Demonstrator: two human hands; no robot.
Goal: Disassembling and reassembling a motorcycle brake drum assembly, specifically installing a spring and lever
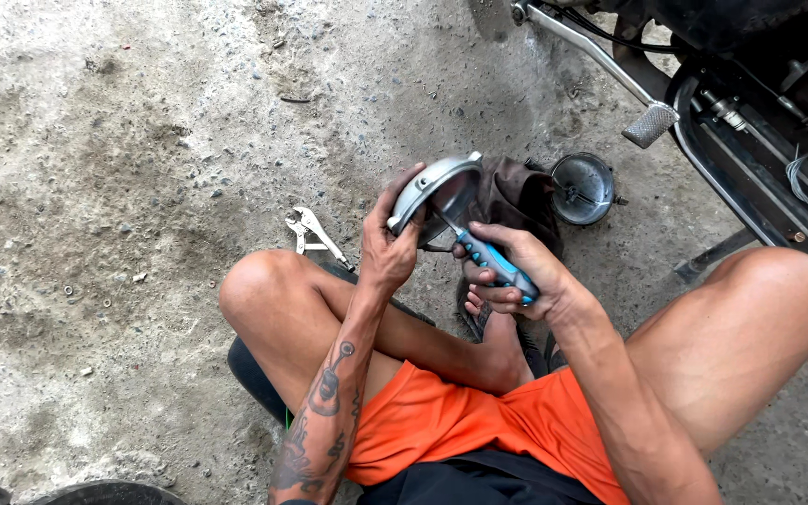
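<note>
Rough concrete floor [123, 140] lies open to the left. Left hand [390, 248] grips the round metal cover [434, 192] at centre; right hand [516, 271] clasps a blue-handled screwdriver [493, 264] inside its rim. Pliers [313, 234] lie just left.

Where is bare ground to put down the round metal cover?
Bare concrete lies left of the locking pliers and left knee. It is crowded ahead: brown rag, round dish, foot peg and vehicle frame.
</note>
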